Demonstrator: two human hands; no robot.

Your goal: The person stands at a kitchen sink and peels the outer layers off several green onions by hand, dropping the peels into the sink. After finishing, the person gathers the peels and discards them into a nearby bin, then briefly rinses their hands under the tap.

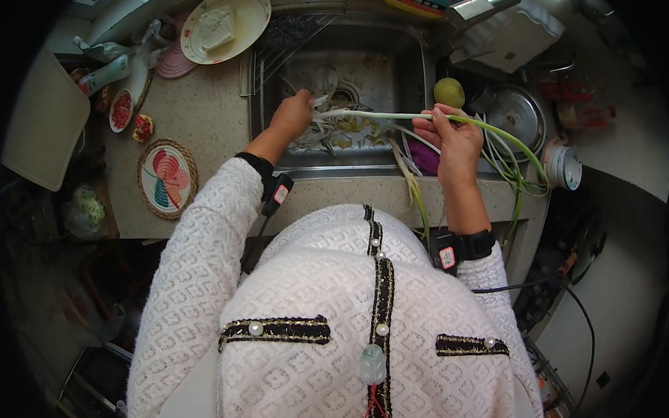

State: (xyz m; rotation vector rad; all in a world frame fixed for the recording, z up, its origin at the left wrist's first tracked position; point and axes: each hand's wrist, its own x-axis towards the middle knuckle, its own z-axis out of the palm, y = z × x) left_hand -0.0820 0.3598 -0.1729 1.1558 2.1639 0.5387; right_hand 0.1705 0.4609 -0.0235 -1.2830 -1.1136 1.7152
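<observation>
Above the stainless steel sink (347, 171), my right hand (456, 136) holds a long green onion (379, 115) level between thumb and fingers. Its white root end points left, and its green leaves droop over the counter at the right. My left hand (293, 116) is closed just beside the root end. A small pale piece (320, 101) shows at its fingertips; what it is cannot be made out. Peelings and stringy roots (342, 137) litter the sink floor around the drain. More green onion stalks (407, 170) lie over the sink's front edge, by a purple thing (423, 156) partly behind my right hand.
A plate (258, 10) with a white block, perhaps tofu, stands back left beside a wire rack (287, 52). A woven coaster (167, 178) and a small bowl of red seeds (121, 111) lie left. Right are a round yellow-green fruit (449, 93), a metal lid (512, 118) and stacked bowls (565, 166).
</observation>
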